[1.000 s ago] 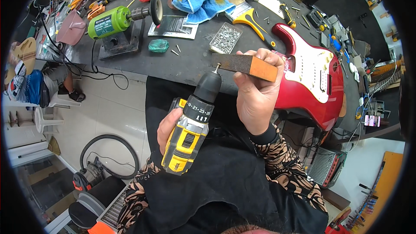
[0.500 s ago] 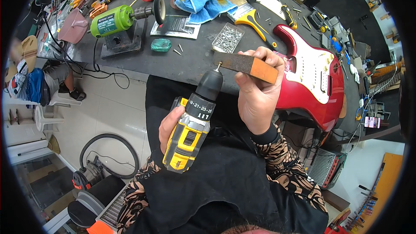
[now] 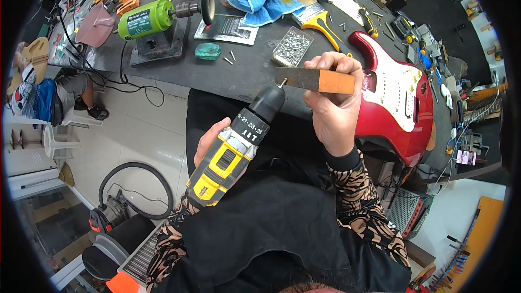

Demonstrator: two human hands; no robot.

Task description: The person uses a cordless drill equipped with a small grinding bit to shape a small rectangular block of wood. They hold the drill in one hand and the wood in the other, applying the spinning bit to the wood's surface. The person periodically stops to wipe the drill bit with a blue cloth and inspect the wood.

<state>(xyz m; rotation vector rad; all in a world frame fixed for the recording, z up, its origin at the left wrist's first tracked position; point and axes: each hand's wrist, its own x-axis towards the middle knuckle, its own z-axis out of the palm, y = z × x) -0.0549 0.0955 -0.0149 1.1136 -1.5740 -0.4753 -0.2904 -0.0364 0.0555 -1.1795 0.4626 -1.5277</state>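
Note:
My left hand (image 3: 208,140) is wrapped around the grip of a yellow and black cordless drill (image 3: 225,157), its chuck pointing up and to the right. A small screw (image 3: 283,82) or similar thin metal piece sticks out of the chuck. Its tip meets the edge of a block (image 3: 335,82), dark and rough like a sanding block on one part and orange-brown at the end. My right hand (image 3: 337,116) pinches this block between thumb and fingers, nearly level above the bench edge. Most of my left fingers are hidden behind the drill.
A red electric guitar body (image 3: 380,111) with a white pickguard lies right of my right hand. On the dark bench (image 3: 179,73) are a clear box of screws (image 3: 292,47), a green stone-like lump (image 3: 208,51), a paintbrush (image 3: 320,24), a blue cloth (image 3: 263,1) and a green bench grinder (image 3: 146,20).
The drill leans further over, its base swung left while its tip stays at the block. The block in my right hand has turned closer to level. The whole view has shifted slightly.

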